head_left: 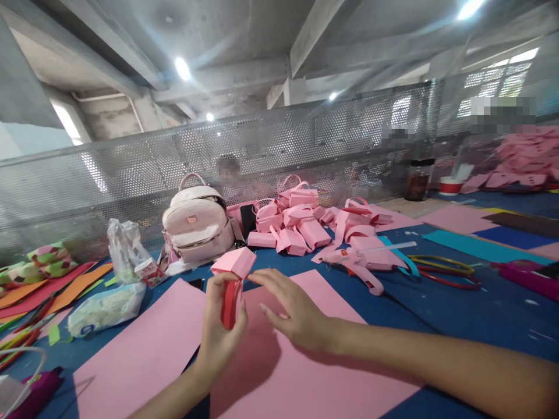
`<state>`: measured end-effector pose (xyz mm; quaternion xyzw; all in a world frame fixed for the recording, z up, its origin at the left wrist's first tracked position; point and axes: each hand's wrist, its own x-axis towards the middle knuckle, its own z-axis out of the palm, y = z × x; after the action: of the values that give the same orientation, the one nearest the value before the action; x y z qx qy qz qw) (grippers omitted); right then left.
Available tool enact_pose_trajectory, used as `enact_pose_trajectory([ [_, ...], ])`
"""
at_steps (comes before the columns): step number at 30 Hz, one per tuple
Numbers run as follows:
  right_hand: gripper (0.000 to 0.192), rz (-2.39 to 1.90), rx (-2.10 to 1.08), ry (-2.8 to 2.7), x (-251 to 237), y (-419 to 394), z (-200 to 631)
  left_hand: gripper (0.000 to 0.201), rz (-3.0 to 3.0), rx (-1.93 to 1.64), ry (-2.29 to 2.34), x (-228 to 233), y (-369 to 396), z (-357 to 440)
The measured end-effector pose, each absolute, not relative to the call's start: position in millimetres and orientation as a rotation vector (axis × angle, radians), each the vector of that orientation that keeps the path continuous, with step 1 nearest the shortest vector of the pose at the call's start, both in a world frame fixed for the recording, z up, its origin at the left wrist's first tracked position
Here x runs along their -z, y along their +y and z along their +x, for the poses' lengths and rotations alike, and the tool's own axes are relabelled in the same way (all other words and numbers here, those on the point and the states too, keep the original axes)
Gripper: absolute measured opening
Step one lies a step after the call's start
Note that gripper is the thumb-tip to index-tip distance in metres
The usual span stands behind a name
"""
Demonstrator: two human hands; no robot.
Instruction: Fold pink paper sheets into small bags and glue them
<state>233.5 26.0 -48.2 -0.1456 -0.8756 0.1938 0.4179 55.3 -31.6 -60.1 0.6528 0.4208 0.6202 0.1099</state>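
My left hand [220, 331] grips a small pink paper box [233, 263] with a red handle strip [230, 302] looped under it, held upright above the table. My right hand [292, 308] hovers just right of it, fingers spread and pointing toward the box, holding nothing. Both hands are over large pink paper sheets [279, 372] lying on the blue table [480, 314].
A heap of finished pink paper boxes [297, 224] and a pink backpack [198, 224] sit behind. A pink glue gun [358, 265] lies to the right, plastic bags [117, 279] to the left. A perforated metal fence [283, 145] borders the table; coloured sheets [480, 241] lie at far right.
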Motion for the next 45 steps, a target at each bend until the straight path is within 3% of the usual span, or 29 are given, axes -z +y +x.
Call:
enact_pose_trajectory([
  [4,0.030,-0.362,-0.368,-2.201,42,33,235,0.024,1.867,-1.827,1.237,57,-25,52],
  [12,0.027,-0.365,-0.130,-2.109,30,48,239,0.015,1.876,-1.742,1.283,54,-21,45],
  [20,0.007,-0.392,-0.006,-2.015,18,59,247,0.024,2.153,-1.692,1.277,54,-25,43],
  [28,0.009,-0.317,-0.265,-1.994,17,63,250,0.039,2.245,-1.691,1.244,50,-25,42],
  [33,0.011,-0.372,-0.255,-1.988,21,64,249,0.045,2.223,-1.672,1.244,52,-24,43],
  [45,0.006,-0.387,-0.303,-2.002,25,75,253,0.036,2.215,-1.667,1.263,52,-22,41],
])
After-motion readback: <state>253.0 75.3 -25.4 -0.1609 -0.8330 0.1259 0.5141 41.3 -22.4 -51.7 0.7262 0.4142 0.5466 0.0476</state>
